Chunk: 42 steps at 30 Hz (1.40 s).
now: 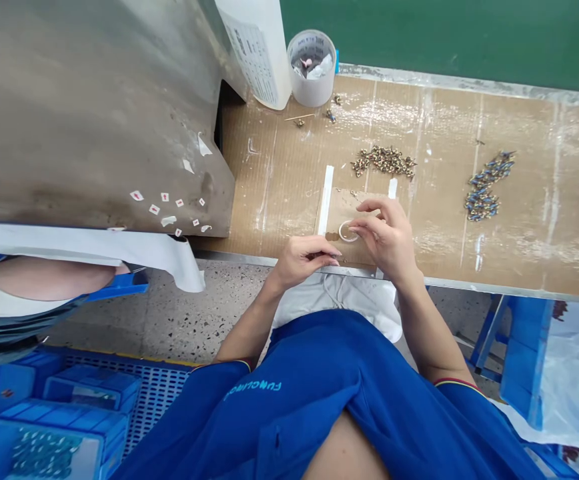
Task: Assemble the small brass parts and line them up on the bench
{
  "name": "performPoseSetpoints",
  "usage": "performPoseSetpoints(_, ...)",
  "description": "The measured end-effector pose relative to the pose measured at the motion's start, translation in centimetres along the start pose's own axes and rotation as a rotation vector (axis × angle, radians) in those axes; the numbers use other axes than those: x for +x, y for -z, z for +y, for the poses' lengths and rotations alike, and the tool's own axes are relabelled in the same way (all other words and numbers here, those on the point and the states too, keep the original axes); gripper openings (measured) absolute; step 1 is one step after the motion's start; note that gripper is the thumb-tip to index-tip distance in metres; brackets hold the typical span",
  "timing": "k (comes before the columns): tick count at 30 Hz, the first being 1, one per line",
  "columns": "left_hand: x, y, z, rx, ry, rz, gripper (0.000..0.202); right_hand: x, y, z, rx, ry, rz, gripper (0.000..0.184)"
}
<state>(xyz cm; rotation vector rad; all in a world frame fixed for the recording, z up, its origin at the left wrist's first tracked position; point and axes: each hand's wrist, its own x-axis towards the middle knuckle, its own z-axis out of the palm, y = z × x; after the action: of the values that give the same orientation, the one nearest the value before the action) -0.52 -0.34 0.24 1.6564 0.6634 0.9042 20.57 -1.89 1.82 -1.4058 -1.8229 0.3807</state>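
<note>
My right hand (387,237) is curled at the near edge of the cardboard-covered bench (519,220), its fingertips pinching a small white ring (345,233). My left hand (303,259) sits just left of it with fingers folded over something small and brownish that I cannot make out. Both hands rest over a taped cardboard patch (342,207). Beyond them lies a heap of small brass-coloured parts (383,161). A second heap of blue-and-brass parts (487,185) lies further right.
A large grey metal machine housing (94,113) fills the left. A white cup (312,67) with scraps stands at the bench's back beside a white labelled container (259,50). Another person's arm (39,280) shows at far left. Blue crates (49,427) sit on the floor.
</note>
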Motion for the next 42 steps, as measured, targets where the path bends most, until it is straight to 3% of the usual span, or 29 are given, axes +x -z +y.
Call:
performPoseSetpoints(6,-0.2,-0.2,0.1,0.038,0.113,0.002,0.013,-0.1,0.8,-0.5,0.044,-0.006,-0.023,0.013)
performPoseSetpoints(11,-0.1,-0.5,0.1,0.060,0.158,0.027,0.013,-0.7,1.2,-1.9,0.218,-0.177,0.077,0.020)
performPoseSetpoints(15,0.0,-0.7,0.2,0.075,0.173,0.029,0.015,-1.5,1.5,-2.7,0.295,-0.234,0.041,0.020)
performPoseSetpoints(27,0.0,-0.8,0.3,0.126,0.157,0.026,0.017,-2.2,0.5,-2.9,0.247,-0.191,-0.028,0.016)
performPoseSetpoints(37,0.0,-0.7,0.3,0.141,0.119,0.008,0.019,-2.0,0.7,-3.3,0.209,-0.074,-0.029,0.015)
performPoseSetpoints(42,0.0,-0.6,0.2,0.134,0.111,0.014,0.018,-1.9,0.9,-3.2,0.197,-0.109,-0.041,0.015)
